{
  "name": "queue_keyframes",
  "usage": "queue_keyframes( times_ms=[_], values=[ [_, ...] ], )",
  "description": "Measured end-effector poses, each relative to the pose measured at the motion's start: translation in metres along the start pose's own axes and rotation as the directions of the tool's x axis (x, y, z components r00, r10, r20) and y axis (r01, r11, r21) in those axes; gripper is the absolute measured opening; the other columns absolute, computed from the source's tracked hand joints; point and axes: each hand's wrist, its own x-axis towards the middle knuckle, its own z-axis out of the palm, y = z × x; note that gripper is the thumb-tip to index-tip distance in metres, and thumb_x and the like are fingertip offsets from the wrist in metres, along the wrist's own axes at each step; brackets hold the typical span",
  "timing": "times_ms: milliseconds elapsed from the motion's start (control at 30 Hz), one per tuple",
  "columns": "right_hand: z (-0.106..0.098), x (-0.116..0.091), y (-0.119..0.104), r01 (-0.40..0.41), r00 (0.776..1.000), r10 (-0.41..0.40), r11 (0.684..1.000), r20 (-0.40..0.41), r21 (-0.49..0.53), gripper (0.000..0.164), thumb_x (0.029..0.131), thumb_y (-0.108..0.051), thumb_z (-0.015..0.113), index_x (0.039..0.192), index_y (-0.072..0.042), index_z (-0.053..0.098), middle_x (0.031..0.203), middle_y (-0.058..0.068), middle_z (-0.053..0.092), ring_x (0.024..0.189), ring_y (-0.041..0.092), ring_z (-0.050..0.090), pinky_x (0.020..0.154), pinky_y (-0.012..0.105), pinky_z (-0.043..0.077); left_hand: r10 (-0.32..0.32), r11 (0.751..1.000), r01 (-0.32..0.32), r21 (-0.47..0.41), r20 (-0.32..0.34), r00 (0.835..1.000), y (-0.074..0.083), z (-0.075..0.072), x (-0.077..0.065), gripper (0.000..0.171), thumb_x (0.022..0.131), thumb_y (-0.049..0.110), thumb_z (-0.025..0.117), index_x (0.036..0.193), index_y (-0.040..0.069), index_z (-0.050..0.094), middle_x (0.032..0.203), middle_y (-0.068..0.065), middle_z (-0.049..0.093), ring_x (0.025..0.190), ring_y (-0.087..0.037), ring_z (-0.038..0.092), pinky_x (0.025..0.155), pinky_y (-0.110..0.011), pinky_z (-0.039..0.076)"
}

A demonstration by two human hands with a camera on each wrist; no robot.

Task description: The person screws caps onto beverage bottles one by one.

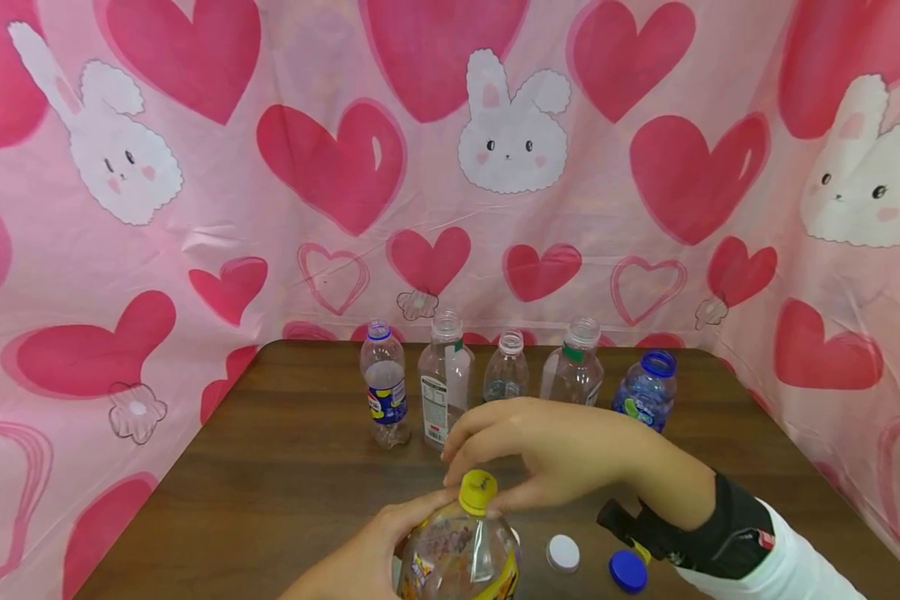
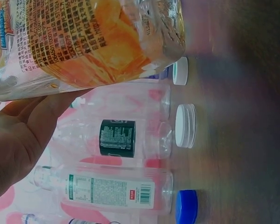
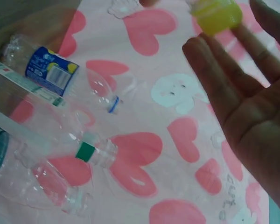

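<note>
My left hand (image 1: 378, 546) grips a clear plastic bottle (image 1: 457, 558) with an orange and yellow label at the near edge of the head view. On the bottle's neck sits a yellow cap (image 1: 477, 490). My right hand (image 1: 547, 446) reaches over from the right, its thumb beside the cap and its fingers loosely spread above it. In the right wrist view the fingers extend close to the yellow cap (image 3: 219, 17), not wrapped round it. The left wrist view shows the bottle's label (image 2: 98, 46) above my left hand (image 2: 23, 135).
At the back of the brown table (image 1: 285, 467) stand several uncapped bottles, among them a blue-labelled bottle (image 1: 386, 392) and a blue-tinted bottle (image 1: 647, 390). A white cap (image 1: 563, 553) and a blue cap (image 1: 628, 572) lie right of the held bottle. A heart-patterned cloth (image 1: 330, 283) hangs behind.
</note>
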Motion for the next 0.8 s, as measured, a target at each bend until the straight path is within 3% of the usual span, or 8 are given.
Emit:
queue_keyframes(
  times_ms=[233,467,667,800],
  values=[
    [-0.003,0.0,0.003,0.048,0.998,-0.05,0.996,0.039,0.074,0.026,0.083,0.003,0.072,0.105,-0.011,0.072,0.113,-0.002,0.066,0.109,0.006,0.057,0.092,0.019,0.047,-0.009,1.0,0.009,0.02,-0.011,1.0,0.002,0.0,-0.001,0.088,0.077,0.007,0.079,0.151,0.011,0.031,0.14,-0.009,0.05,0.12,-0.023,0.055,0.091,-0.034,0.052],
    [0.004,0.0,0.002,0.015,1.0,-0.014,0.999,0.007,-0.042,0.023,0.087,0.002,0.069,0.107,-0.01,0.07,0.109,-0.004,0.067,0.106,0.005,0.058,0.091,0.015,0.046,0.008,1.0,-0.008,-0.016,-0.012,1.0,0.001,0.004,0.0,0.088,0.078,0.004,0.078,0.152,0.011,0.029,0.14,-0.012,0.051,0.12,-0.027,0.056,0.094,-0.037,0.05],
    [0.012,0.0,0.0,-0.119,0.993,0.119,0.982,-0.008,-0.149,0.021,0.092,-0.006,0.066,0.113,-0.007,0.066,0.106,-0.003,0.066,0.102,0.007,0.058,0.09,0.017,0.048,0.084,0.994,-0.08,0.077,-0.051,0.995,-0.002,0.004,0.002,0.086,0.08,0.008,0.079,0.151,0.006,0.031,0.135,-0.013,0.056,0.115,-0.024,0.06,0.086,-0.036,0.055],
    [0.02,0.003,0.002,-0.198,0.98,0.195,0.951,-0.036,-0.236,0.01,0.096,-0.016,0.062,0.104,-0.01,0.065,0.096,-0.006,0.063,0.09,0.004,0.057,0.082,0.016,0.049,0.089,0.989,-0.08,0.121,-0.07,0.993,-0.001,0.003,0.002,0.088,0.08,0.008,0.079,0.152,0.006,0.029,0.135,-0.012,0.056,0.113,-0.021,0.06,0.086,-0.035,0.055]
  ],
)
